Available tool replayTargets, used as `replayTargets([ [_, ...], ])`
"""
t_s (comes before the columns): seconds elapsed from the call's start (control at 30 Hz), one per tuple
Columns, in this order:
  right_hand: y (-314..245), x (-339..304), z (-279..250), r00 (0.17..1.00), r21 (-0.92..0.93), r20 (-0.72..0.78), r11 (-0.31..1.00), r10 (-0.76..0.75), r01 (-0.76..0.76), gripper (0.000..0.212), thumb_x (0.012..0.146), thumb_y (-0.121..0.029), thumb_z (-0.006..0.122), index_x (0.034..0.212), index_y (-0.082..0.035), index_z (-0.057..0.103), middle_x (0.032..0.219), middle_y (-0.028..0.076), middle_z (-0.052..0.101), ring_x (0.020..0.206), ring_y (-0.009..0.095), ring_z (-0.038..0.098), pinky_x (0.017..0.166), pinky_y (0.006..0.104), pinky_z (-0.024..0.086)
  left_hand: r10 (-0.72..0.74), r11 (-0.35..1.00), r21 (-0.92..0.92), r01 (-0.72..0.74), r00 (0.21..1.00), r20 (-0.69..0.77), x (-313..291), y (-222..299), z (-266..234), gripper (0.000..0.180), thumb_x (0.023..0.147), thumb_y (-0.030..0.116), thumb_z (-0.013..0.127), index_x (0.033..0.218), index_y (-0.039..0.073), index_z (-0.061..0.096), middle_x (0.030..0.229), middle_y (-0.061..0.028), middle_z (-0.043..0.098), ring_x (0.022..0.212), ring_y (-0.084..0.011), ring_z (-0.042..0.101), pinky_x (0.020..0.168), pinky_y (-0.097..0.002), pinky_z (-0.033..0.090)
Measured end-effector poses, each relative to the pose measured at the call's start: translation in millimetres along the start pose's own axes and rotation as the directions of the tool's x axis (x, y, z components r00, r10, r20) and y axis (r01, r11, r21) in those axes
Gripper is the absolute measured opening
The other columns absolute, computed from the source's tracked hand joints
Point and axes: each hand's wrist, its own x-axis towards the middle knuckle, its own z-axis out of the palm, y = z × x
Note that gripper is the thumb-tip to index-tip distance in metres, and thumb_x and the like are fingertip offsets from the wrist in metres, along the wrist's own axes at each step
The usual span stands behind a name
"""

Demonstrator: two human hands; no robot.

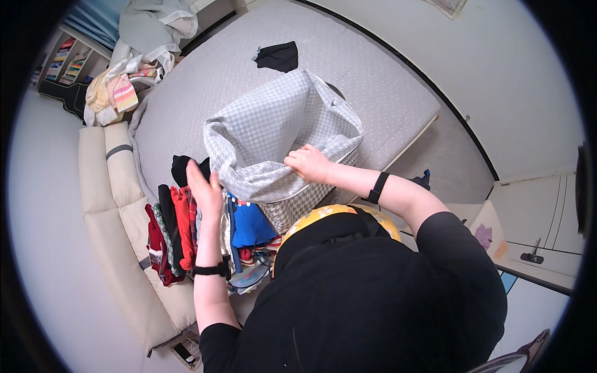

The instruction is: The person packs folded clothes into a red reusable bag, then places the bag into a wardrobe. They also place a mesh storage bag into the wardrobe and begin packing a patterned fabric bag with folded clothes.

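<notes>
A large grey-and-white checked fabric storage bag (267, 109) stands at the bed's near side with its top wide apart. My right hand (309, 163) has its fingers closed around the bag's near rim. At the bag's left edge, my left hand (206, 189) is open, fingers stretched out and thumb apart. Beside those fingers lies a bunched black garment (181, 169). Below the left hand stand folded clothes in a row, among them a red garment (181, 217) and a blue garment (250, 224). The bottom of the bag's inside is hidden.
The bed's grey mattress (186, 99) spreads behind the bag, with a black cloth (277, 57) on it. A cream padded headboard-like piece (99, 186) runs along the left. Piled clothes (115, 93) and a bookshelf (65, 59) are at the far left.
</notes>
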Motion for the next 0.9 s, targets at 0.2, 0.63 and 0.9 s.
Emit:
replayTargets([
  [0.2, -23, 13, -19, 0.973, 0.068, -0.061, 0.972, -0.22, 0.224, 0.017, 0.077, -0.019, 0.065, 0.09, -0.011, 0.057, 0.082, 0.003, 0.057, 0.089, 0.022, 0.06, 0.093, 0.0443, 0.042, 0.236, 0.959, -0.079, -0.271, 0.617, 0.751, -10, 68, -12, 0.046, 0.073, 0.023, 0.074, 0.112, 0.007, 0.058, 0.103, -0.0157, 0.065, 0.1, -0.0279, 0.061, 0.095, -0.0421, 0.039],
  [0.63, 93, -17, -52, 0.672, -0.508, 0.682, 0.848, 0.29, 0.149, 0.04, 0.073, -0.02, 0.067, 0.111, -0.015, 0.06, 0.093, 0.009, 0.068, 0.099, 0.031, 0.064, 0.101, 0.0642, 0.035, 0.616, 0.787, -0.13, -0.603, 0.758, 0.215, -53, 16, -18, 0.016, 0.065, 0.006, 0.06, 0.076, 0.014, 0.055, 0.067, 0.0001, 0.052, 0.068, -0.0184, 0.057, 0.069, -0.0348, 0.04],
  [0.9, 59, -5, -49, 0.983, -0.216, -0.18, 0.973, 0.048, -0.087, 0.013, 0.078, -0.014, 0.06, 0.087, -0.01, 0.052, 0.078, 0.005, 0.064, 0.071, 0.024, 0.067, 0.056, 0.0383, 0.053, 0.048, 0.979, 0.119, -0.165, 0.756, 0.653, -35, 42, -25, 0.109, 0.06, 0.039, 0.085, 0.146, 0.006, 0.027, 0.143, -0.0195, 0.04, 0.135, -0.0333, 0.037, 0.11, -0.0612, 0.023],
])
